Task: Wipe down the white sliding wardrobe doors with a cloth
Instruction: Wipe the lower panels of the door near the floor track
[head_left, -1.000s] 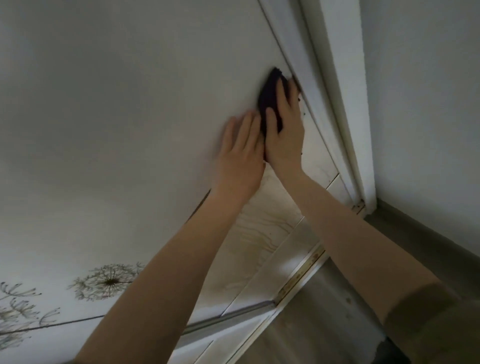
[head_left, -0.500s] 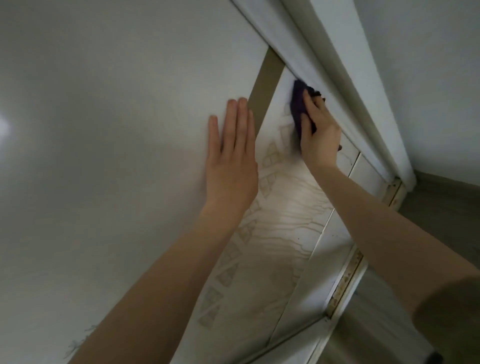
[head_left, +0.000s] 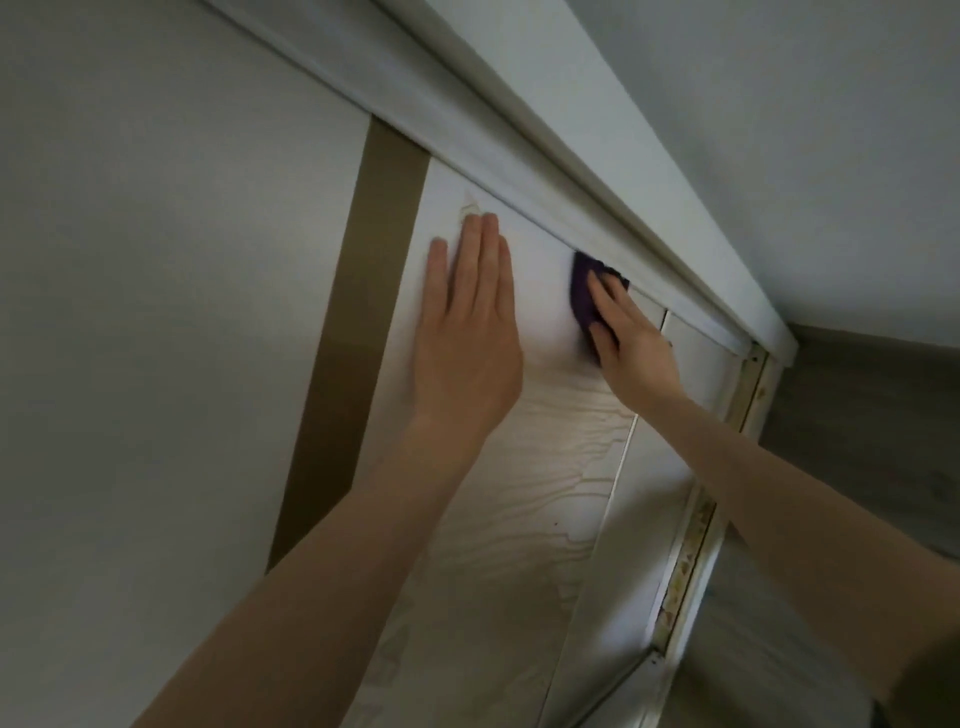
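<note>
My right fingers (head_left: 610, 299) lie almost straight over the cloth (head_left: 583, 291), not curled round it. They press the dark purple wad flat against the door (head_left: 519, 467) so the whole pad rubs. Only the cloth's far and left edges show past my fingertips. It sits high on the panel, touching or just short of the white frame (head_left: 519, 171), where I judge dust gathers in the corner. My right hand (head_left: 631, 340) follows behind it with the wrist low, which lets me push along the frame's line.

My left fingers (head_left: 480, 260) are straight and together, holding nothing. The left hand (head_left: 467, 338) is flat on the same panel, beside the cloth but apart from it. I judge it is there to steady a sliding door that could roll or rattle under pressure.

To the left, a brown strip (head_left: 363, 312) shows between this panel and the plain white door (head_left: 156, 260). The bottom track (head_left: 693, 551) runs lower right, with the floor (head_left: 857, 467) beyond.
</note>
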